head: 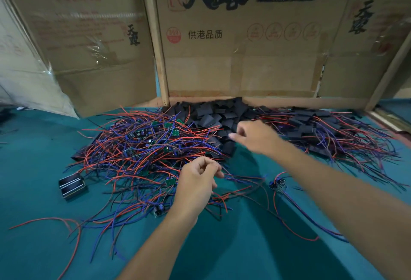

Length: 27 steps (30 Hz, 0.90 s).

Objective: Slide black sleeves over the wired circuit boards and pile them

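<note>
Wired green circuit boards (142, 146), red and blue leads, heaped left on teal cloth (44, 190). I read left hand (196, 187) pinching wire bundle (240, 178); right hand (253, 134) reaching, holding nothing, over loose black sleeves (222, 113). Risk: tangled leads drag neighbouring boards; sleeve snags.

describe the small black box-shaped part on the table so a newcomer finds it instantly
Start at the tangled heap of red and blue wired circuit boards on the teal table. At its lower-left edge sits a small black rectangular block with pale stripes: the only solid, boxy item there.
</note>
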Each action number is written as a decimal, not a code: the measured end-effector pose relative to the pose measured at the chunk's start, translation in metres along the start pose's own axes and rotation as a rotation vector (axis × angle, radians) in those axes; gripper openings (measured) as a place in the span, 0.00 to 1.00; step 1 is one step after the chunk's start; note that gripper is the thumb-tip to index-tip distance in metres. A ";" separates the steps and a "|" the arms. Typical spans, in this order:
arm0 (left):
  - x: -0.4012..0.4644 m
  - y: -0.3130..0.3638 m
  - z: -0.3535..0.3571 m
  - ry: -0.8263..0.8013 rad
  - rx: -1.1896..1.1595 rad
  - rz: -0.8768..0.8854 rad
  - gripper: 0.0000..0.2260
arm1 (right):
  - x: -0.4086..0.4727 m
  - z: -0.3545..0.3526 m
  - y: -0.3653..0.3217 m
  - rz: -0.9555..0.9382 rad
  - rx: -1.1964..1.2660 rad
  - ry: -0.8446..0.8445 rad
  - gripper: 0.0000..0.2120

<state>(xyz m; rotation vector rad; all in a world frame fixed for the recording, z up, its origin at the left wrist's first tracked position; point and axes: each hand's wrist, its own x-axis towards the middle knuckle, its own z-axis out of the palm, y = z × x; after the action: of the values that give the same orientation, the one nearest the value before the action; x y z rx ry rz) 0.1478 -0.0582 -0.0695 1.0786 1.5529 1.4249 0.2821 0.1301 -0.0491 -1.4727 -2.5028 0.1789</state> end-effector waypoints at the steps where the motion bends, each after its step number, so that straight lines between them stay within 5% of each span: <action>1: 0.000 0.000 -0.001 0.011 0.009 0.008 0.09 | 0.003 0.010 -0.014 0.069 0.001 -0.021 0.24; 6: 0.005 -0.005 0.001 0.051 0.009 0.019 0.08 | 0.019 0.028 -0.033 0.331 0.103 -0.159 0.27; 14: 0.011 -0.003 -0.017 0.120 0.232 0.218 0.09 | -0.007 0.007 -0.037 0.334 0.281 -0.107 0.18; 18: 0.024 0.002 -0.053 0.297 0.546 0.357 0.06 | -0.060 -0.009 -0.029 0.253 0.595 0.155 0.12; 20: 0.031 0.001 -0.069 0.333 0.717 0.352 0.04 | -0.090 -0.004 -0.031 0.212 0.772 0.154 0.10; 27: 0.059 0.009 -0.083 0.274 1.262 0.328 0.12 | -0.147 0.012 -0.030 0.135 0.685 0.034 0.20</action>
<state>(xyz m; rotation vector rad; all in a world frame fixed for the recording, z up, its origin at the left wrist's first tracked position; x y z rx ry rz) 0.0505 -0.0328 -0.0520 1.9457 2.6686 0.6562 0.3224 -0.0127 -0.0739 -1.3116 -1.9954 0.9166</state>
